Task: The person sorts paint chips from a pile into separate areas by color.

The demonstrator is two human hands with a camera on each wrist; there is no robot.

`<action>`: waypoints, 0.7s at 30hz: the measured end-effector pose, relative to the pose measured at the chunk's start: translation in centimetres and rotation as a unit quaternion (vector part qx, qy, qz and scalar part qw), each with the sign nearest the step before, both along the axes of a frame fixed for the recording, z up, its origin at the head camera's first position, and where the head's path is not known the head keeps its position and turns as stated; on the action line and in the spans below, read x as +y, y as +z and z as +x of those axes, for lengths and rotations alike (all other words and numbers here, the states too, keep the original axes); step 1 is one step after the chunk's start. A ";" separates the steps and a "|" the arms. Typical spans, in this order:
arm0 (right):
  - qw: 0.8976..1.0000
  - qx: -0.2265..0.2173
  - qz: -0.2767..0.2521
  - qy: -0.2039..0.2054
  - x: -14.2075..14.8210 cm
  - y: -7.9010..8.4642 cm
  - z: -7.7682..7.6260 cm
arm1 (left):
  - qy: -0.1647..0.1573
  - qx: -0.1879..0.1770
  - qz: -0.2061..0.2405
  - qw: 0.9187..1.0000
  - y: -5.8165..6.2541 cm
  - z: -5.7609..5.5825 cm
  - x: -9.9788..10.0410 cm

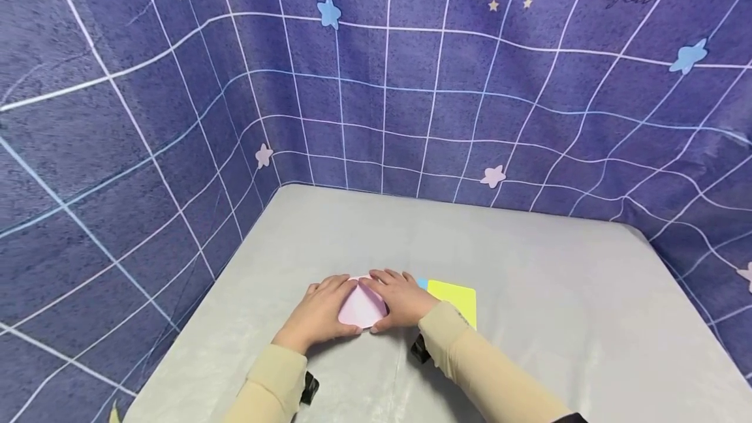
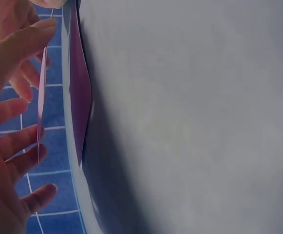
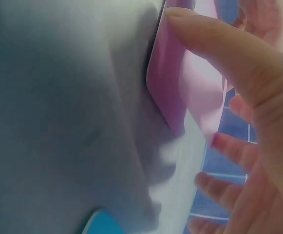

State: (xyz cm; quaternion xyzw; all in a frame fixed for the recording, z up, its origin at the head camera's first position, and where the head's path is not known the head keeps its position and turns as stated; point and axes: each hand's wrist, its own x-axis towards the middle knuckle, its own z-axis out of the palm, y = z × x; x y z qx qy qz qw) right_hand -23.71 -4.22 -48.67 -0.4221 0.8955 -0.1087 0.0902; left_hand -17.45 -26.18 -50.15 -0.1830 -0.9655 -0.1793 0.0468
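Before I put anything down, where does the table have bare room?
The table is bare behind the pink paper, back to the curtain; right of the yellow paper; and left of the left hand. It's crowded in the middle: both hands hold the pink paper, with yellow and blue paper beside the right hand.

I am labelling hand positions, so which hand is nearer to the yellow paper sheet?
Right. In the head view, the right hand is just left of the yellow paper sheet, its sleeve partly covering it; the left hand is farther left, across the pink paper sheet.
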 end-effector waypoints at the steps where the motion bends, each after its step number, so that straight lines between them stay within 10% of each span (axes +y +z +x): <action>1: 1.000 -0.002 0.000 0.000 -0.1 -0.1 0.0 | 0.002 -0.001 -0.002 1.000 0.0 0.0 -0.1; 21: 1.000 -0.023 0.007 0.001 -1.1 -0.6 0.5 | 0.014 -0.048 0.014 0.999 -0.4 0.7 -0.7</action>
